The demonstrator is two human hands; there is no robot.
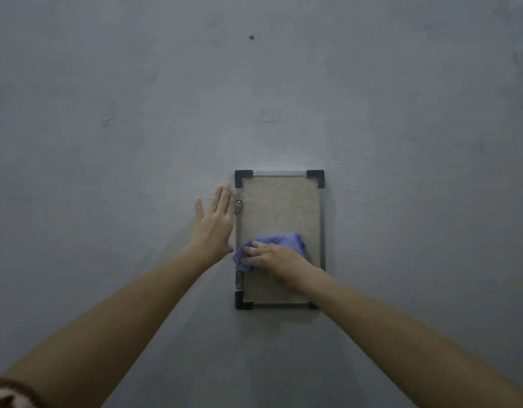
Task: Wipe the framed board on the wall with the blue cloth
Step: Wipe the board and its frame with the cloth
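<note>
The framed board (279,207) hangs upright on the grey wall, a tan panel in a thin metal frame with black corner pieces. A bunched blue cloth (280,241) lies against the board's lower middle, reaching over its left edge. My right hand (273,257) presses on the cloth with curled fingers gripping it. My left hand (214,223) lies flat on the wall with straight fingers, right beside the frame's left edge, near a small metal hanger clip (239,206).
The grey wall (401,142) fills the view. A small dark screw or hole (251,37) sits high above the board. A second metal clip (239,279) is on the frame's lower left edge.
</note>
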